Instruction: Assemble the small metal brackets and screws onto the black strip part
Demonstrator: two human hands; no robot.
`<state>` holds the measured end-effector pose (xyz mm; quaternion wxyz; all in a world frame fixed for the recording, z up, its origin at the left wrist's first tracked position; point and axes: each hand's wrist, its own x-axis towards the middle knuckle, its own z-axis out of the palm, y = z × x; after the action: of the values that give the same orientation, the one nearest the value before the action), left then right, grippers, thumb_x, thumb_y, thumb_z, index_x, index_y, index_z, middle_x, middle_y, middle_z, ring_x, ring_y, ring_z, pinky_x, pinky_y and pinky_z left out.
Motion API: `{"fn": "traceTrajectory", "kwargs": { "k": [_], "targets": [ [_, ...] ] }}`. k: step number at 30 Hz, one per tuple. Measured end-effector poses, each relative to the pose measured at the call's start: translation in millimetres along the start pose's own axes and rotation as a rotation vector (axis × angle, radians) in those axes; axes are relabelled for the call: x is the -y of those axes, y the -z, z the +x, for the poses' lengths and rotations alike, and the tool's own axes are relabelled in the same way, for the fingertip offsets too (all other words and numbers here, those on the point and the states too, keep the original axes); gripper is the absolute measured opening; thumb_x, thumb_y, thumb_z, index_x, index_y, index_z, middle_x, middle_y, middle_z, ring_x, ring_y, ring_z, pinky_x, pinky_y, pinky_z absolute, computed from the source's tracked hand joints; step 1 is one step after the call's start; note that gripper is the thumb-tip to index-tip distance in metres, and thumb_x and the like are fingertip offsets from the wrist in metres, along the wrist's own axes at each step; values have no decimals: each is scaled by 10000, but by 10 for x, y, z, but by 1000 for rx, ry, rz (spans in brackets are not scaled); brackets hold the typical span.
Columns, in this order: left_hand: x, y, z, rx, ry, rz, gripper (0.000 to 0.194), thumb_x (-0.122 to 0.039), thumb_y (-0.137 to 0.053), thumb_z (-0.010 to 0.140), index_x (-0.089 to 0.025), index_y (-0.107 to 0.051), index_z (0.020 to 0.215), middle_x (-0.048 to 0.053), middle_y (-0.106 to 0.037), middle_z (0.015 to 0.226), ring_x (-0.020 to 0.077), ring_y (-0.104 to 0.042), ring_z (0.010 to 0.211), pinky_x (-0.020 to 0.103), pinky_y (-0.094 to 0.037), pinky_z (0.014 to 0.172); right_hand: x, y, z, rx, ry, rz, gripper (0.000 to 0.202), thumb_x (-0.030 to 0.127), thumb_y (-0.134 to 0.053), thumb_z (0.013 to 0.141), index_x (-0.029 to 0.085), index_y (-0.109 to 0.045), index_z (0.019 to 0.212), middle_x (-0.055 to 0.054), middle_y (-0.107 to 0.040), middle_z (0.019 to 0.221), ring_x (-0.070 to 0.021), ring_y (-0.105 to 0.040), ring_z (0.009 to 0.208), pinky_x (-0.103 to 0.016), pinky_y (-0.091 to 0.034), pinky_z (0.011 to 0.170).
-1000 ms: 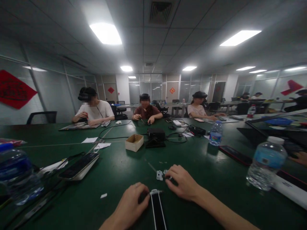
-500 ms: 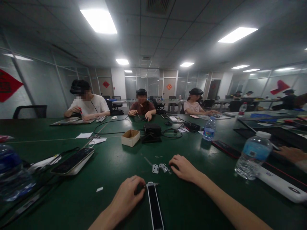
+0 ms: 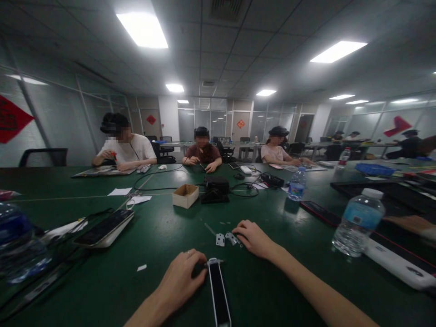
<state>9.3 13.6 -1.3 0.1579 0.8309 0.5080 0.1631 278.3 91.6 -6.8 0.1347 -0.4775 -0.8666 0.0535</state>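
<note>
A long dark bar with a silver frame (image 3: 220, 293) lies on the green table (image 3: 112, 290), its far end crossed by a thin metal piece. My left hand (image 3: 182, 277) rests at the left of that far end, thumb and fingers curled around a small gap; what its fingertips grip, if anything, is too small to name. Beyond the bar lie small grey metal plates (image 3: 220, 240). My right hand (image 3: 254, 238) is palm down at their right, its fingertips touching the rightmost pieces (image 3: 232, 238), fingers partly bent and slightly apart.
An open cardboard box (image 3: 185, 197) and a black device (image 3: 216, 186) with cables stand farther back. A phone (image 3: 104, 229) lies left. Bottles (image 3: 359, 222) stand right, near another person's hand (image 3: 413, 225). People sit across the table.
My right hand has moved left onto the small metal pieces. My left hand and the bar are nearly unchanged. At the right, the other person's hand and a dark tray-like object have shifted.
</note>
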Motion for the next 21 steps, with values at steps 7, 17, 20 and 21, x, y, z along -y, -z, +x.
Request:
{"fn": "traceTrajectory", "kwargs": {
  "k": [7, 17, 20, 21],
  "targets": [
    [-16, 21, -12, -9, -4, -5, 190, -245, -508, 865, -209, -637, 998, 40, -641, 972, 206, -586, 881, 308, -444, 788, 7, 98, 22, 38, -44, -82, 171, 243, -531, 890, 184, -683, 938, -86, -626, 985, -229, -540, 934, -355, -410, 810],
    [-36, 50, -11, 9, 16, 6, 203, -232, -520, 854, -208, -640, 1016, 41, -645, 1002, 204, -589, 890, 305, -449, 780, 40, 145, -23, 103, -140, -1, 161, 309, -579, 804, 162, -644, 807, -74, -630, 872, -221, -562, 829, -319, -409, 725],
    [-19, 43, -10, 7, 11, 10, 205, -234, -531, 850, -203, -638, 1022, 45, -644, 1008, 208, -589, 899, 308, -450, 778, 30, 136, -35, 101, -132, 20, 130, 280, -574, 792, 161, -625, 778, -64, -622, 837, -211, -555, 800, -309, -402, 709],
    [-13, 38, -11, 2, 8, 10, 205, -231, -532, 850, -201, -636, 1024, 46, -643, 1010, 208, -588, 901, 310, -450, 781, 20, 127, -39, 98, -124, 29, 122, 273, -571, 792, 163, -620, 776, -58, -618, 829, -204, -553, 792, -303, -403, 705]
  ]
}}
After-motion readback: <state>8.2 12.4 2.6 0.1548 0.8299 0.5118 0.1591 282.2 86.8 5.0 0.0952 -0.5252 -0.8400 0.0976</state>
